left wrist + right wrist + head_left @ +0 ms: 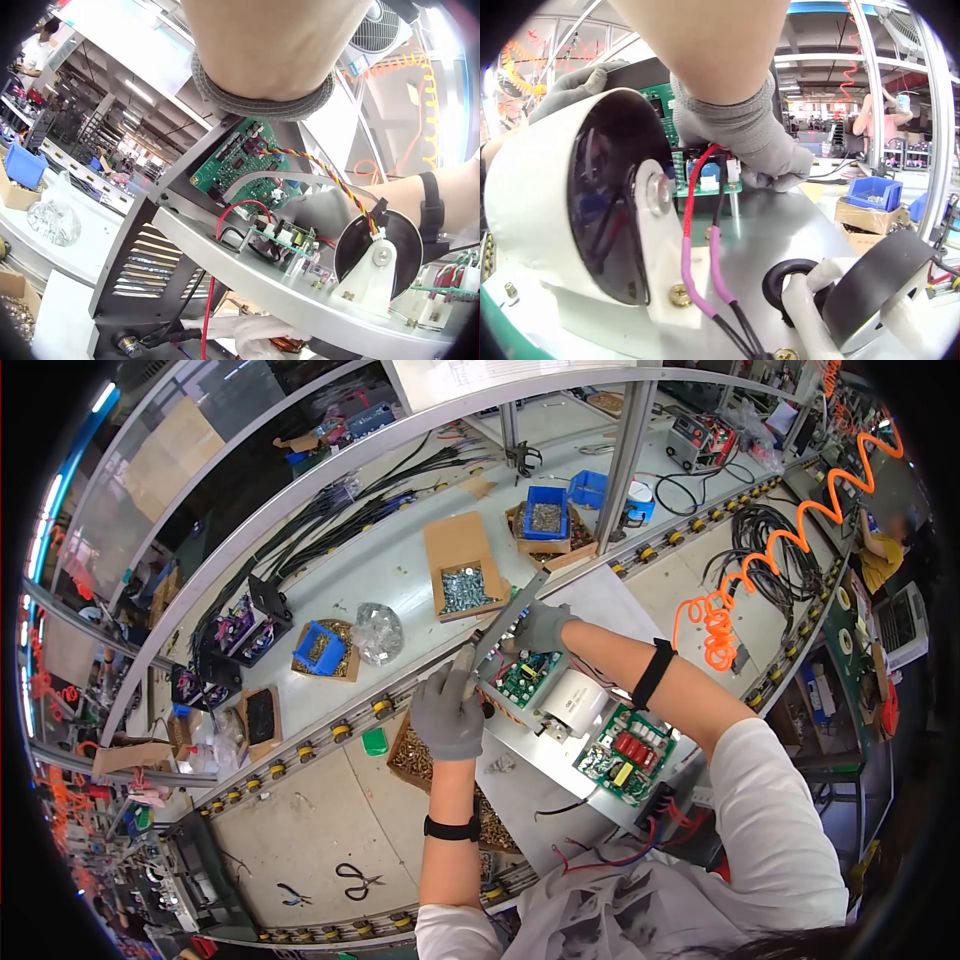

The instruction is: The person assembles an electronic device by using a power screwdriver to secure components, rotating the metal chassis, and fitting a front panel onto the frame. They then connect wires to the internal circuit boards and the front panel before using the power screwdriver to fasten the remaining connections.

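Note:
My gloved left hand grips the end of a dark metal panel, its thumb over the edge in the right wrist view. The panel stands tilted, with a green circuit board on its inner face. My gloved right hand is between this panel and a small upright board; its fingers are bent, and I cannot tell what they hold. A ribbon cable and a twisted red, yellow and black cable run from the panel's board. Beside the hands is a large white cylindrical capacitor on a metal base plate.
Another green board with red parts lies on the base plate. Behind stand a carton of screws and blue bins. Pliers lie at the lower left. An orange coiled hose hangs at right.

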Demonstrator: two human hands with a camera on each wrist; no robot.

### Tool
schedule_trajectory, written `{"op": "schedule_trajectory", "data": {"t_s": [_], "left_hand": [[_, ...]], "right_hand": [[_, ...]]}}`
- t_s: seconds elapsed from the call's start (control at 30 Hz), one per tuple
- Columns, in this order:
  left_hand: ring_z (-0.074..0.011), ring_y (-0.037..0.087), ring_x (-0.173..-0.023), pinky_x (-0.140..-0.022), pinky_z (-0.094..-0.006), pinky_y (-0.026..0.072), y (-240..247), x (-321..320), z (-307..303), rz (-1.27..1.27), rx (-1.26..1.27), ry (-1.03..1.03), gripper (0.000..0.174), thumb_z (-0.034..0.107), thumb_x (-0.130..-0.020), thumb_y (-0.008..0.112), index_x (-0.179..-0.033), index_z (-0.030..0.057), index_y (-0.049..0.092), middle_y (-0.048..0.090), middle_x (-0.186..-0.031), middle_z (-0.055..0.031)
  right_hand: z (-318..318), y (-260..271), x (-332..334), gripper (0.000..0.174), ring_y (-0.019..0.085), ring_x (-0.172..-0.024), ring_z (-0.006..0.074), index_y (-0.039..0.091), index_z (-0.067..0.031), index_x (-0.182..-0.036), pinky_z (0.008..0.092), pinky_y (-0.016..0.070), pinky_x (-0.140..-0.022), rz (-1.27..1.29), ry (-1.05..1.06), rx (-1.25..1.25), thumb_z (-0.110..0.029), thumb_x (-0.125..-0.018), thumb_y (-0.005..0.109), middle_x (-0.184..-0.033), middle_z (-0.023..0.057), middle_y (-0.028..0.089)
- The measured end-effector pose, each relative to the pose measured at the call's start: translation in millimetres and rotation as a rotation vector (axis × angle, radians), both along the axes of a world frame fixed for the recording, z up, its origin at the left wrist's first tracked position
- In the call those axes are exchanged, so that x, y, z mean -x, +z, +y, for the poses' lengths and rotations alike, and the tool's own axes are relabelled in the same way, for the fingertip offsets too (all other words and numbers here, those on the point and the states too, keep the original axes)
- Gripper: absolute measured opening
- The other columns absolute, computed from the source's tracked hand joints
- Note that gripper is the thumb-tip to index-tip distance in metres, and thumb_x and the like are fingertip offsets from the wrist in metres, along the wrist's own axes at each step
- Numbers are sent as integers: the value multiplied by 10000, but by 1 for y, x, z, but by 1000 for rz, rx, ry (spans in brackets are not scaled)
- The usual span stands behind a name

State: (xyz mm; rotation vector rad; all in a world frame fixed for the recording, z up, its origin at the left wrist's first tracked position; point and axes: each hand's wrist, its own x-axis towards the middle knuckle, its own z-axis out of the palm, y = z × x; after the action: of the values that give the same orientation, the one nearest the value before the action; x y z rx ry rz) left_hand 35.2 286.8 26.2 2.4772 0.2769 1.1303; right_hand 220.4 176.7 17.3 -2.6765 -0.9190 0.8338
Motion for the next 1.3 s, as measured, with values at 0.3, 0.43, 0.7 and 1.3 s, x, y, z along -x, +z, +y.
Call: {"op": "schedule_trajectory", "data": {"t_s": [0.3,0.43,0.7,1.3], "left_hand": [[-305,584,-725,-649,-404,465,6,1,-2,20,0,-5,243,232,-826,556,-1014,130,670,634,-875,-118],[-312,576,-721,-636,-394,460,3,0,-1,-2,-12,-15,240,195,-805,563,-1001,104,669,619,-831,-116],[-310,580,-710,-640,-396,467,3,-2,0,-32,-23,-17,224,144,-744,576,-947,106,662,634,-882,-121],[-266,543,-659,-611,-353,444,0,-1,-11,-63,-45,13,271,223,-862,558,-1048,77,689,576,-718,-108]], "right_hand": [[-10,15,-2,593,508,-1132,334,568,-101,-1211,360,387,-987,94,144,-181,-455,-742,650,-1202,195,559],[-10,-1,8,544,603,-979,261,627,-79,-1112,319,467,-855,81,-212,-249,-408,-690,723,-1105,164,628],[-11,11,15,475,630,-916,272,677,-87,-955,344,446,-855,73,-286,-175,-424,-629,753,-967,98,675],[-12,2,19,473,660,-785,258,691,-84,-831,346,497,-745,-128,-277,-224,-503,-617,742,-834,105,682]]}}
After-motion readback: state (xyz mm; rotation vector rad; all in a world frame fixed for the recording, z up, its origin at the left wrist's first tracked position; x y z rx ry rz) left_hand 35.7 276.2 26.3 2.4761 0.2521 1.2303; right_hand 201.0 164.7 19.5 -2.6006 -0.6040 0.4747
